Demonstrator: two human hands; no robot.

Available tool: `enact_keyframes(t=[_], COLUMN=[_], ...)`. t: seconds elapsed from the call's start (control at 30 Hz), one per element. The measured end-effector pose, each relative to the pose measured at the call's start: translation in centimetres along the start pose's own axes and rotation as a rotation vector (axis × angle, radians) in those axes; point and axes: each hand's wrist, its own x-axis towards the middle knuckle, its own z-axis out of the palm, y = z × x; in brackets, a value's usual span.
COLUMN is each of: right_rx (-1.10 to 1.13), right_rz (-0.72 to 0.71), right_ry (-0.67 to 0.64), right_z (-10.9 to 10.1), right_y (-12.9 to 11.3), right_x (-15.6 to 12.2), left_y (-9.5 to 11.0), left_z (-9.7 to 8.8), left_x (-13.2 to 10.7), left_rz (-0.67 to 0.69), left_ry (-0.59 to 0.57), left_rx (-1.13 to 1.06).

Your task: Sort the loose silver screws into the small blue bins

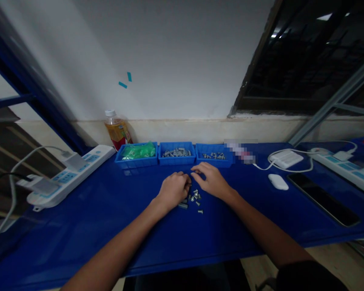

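My left hand [173, 189] is closed with its fingers curled in, over the middle of the blue tabletop; whatever is inside it is hidden. Just right of it, my right hand [211, 180] has its thumb and finger brought close together near the left fingertips, and anything between them is too small to make out. Several short silver screws [195, 195] lie loose below the hands. Beside the left hand's lower edge are grey metal bars [183, 205], partly covered by that hand.
Behind the hands stand three blue bins: one with green plastic bags [138, 150], one with grey metal pieces [177, 152], one with screws [214, 155]. A bottle [117, 129] and power strip [69, 178] are left; a phone [323, 199] and white case [278, 182] right.
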Motion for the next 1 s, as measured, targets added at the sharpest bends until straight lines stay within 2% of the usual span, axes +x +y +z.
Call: enact_keyframes(t=[0.07, 0.2, 0.27, 0.37, 0.43, 0.5, 0.63, 0.73, 0.8, 0.87, 1.0], right_rx=[0.046, 0.091, 0.099, 0.091, 0.056, -0.010, -0.176, -0.275, -0.311, -0.309, -0.178], right_rz=[-0.023, -0.080, -0.111, -0.129, -0.116, -0.060, 0.123, 0.237, 0.252, 0.213, 0.061], right_ry=[-0.038, -0.030, -0.006, 0.057, 0.120, 0.212, 0.381, 0.355, 0.320, 0.313, 0.253], right_z=[0.7, 1.3, 1.4, 1.2, 0.8, 0.1, -1.5, -2.1, -2.0, -1.7, -0.9], right_y=[-0.7, -1.2, -1.5, -1.7, -1.3, -0.1, 3.8, 5.8, 5.8, 4.7, 1.3], right_x=[-0.1, 0.0, 0.0, 0.1, 0.4, 0.9, 1.6, 1.3, 1.0, 0.7, 0.6], left_y=[-1.3, -2.9, -3.0, -2.4, -2.3, -2.4, -3.4, -4.3, -4.7, -4.8, -4.1], left_z=[0.0, -0.5, -0.7, -0.9, -1.1, -1.6, -3.2, -4.0, -4.0, -3.7, -3.0], left_x=[0.3, 0.7, 0.8, 0.7, 0.6, 0.4, -0.6, -1.3, -1.5, -1.6, -1.6], left_rz=[-0.034, -0.126, -0.167, -0.179, -0.152, -0.086, 0.099, 0.130, 0.127, 0.139, 0.172], left_ry=[-0.024, -0.035, -0.013, -0.007, -0.024, -0.060, -0.166, -0.226, -0.254, -0.250, -0.123], left_rx=[-0.242, -0.852, -1.011, -1.076, -1.053, -0.930, -0.407, -0.147, -0.097, -0.091, -0.174])
